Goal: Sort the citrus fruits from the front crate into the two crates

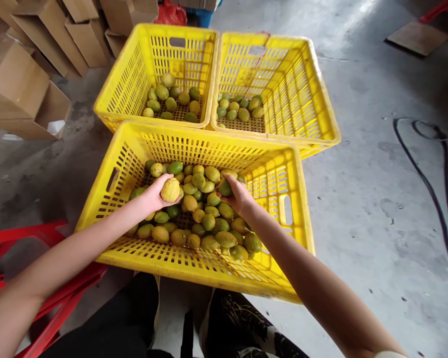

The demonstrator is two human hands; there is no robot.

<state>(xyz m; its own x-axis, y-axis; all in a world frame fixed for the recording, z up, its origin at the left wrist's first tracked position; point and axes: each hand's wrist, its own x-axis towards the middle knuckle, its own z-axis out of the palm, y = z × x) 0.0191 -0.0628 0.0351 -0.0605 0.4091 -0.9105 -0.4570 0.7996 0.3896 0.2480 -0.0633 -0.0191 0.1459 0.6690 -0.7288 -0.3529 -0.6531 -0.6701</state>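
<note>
A yellow plastic crate [134,144] stands close in front of me, filled with several green and yellow lemons [209,223]. My left hand [155,194] is inside it, closed around a yellowish lemon [170,190] held just above the pile. My right hand [239,195] reaches in from the right and grips a green lemon [225,187] near the pile's far side. Two more yellow crates stand behind: the far left crate [119,89] and the far right crate [313,94], each with a thin layer of lemons on the bottom.
Cardboard boxes [26,89] lie stacked at the far left. A red frame [30,233] sits at my left. A black cable [436,174] snakes over the grey concrete floor at the right. My dark-trousered legs [134,323] are below the near crate.
</note>
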